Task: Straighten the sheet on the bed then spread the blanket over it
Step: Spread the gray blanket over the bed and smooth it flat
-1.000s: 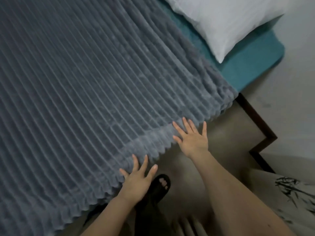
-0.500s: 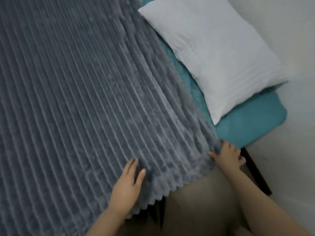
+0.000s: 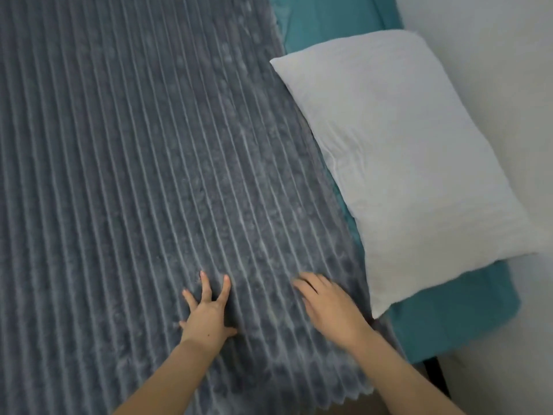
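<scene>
A grey ribbed fleece blanket point(image 3: 143, 175) lies spread over most of the bed, its scalloped edge hanging off the near side. A teal sheet point(image 3: 466, 313) shows beyond the blanket's right edge and at the top. My left hand point(image 3: 208, 310) presses flat on the blanket near the front edge, fingers spread. My right hand point(image 3: 326, 304) rests flat on the blanket a little to the right, close to its right border, slightly blurred.
A white pillow point(image 3: 413, 163) lies on the teal sheet at the right, just past the blanket's edge. A pale wall point(image 3: 493, 55) runs along the right side. A dark bed frame part point(image 3: 437, 375) shows at the lower right.
The view has shifted up onto the bed. My right hand left the blanket's corner and now lies flat on top. My left hand moved further onto the blanket with fingers spread.
</scene>
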Demonstrator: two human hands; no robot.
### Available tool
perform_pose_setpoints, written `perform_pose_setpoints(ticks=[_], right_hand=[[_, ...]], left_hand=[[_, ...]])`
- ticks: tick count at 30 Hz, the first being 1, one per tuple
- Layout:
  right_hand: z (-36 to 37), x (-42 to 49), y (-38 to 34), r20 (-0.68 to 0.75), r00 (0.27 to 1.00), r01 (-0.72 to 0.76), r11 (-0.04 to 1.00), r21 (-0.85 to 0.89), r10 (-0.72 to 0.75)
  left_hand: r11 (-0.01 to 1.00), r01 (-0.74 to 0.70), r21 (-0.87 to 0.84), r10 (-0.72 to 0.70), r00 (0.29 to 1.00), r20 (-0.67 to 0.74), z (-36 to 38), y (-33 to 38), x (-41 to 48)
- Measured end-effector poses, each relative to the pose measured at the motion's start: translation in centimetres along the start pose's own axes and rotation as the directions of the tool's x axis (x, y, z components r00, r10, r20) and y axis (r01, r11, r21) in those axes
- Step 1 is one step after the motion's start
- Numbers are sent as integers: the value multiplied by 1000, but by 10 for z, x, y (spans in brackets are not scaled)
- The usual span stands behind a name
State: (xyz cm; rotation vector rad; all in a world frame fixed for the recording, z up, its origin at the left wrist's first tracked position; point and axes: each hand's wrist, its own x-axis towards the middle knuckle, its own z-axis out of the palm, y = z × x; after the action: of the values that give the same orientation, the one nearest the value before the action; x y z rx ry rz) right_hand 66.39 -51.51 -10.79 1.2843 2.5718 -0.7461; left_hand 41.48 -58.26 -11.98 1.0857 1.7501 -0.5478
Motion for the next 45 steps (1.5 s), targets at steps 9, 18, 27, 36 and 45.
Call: perform_pose_setpoints(ticks=[9, 18, 27, 36, 45], right_hand=[[-75, 146, 73, 390, 828, -423, 905, -38, 403], [-208, 84, 148, -559, 816, -121, 989, 86, 148], [-219, 29, 263, -28, 664, -573, 532, 623, 748], [-326, 79, 218, -498, 634, 83, 588, 805, 592], [-295, 203, 303, -115, 875, -425, 859, 284, 471]], left_hand=[[998, 5, 55, -3, 1000, -21, 8, -1, 2], [955, 148, -257, -153, 988, 0, -14, 14, -8], [437, -270, -858, 68, 961, -268, -20, 263, -43], [389, -475, -789, -269, 761, -591, -149, 337, -58], [606, -259, -752, -95, 916, -391, -203, 331, 60]])
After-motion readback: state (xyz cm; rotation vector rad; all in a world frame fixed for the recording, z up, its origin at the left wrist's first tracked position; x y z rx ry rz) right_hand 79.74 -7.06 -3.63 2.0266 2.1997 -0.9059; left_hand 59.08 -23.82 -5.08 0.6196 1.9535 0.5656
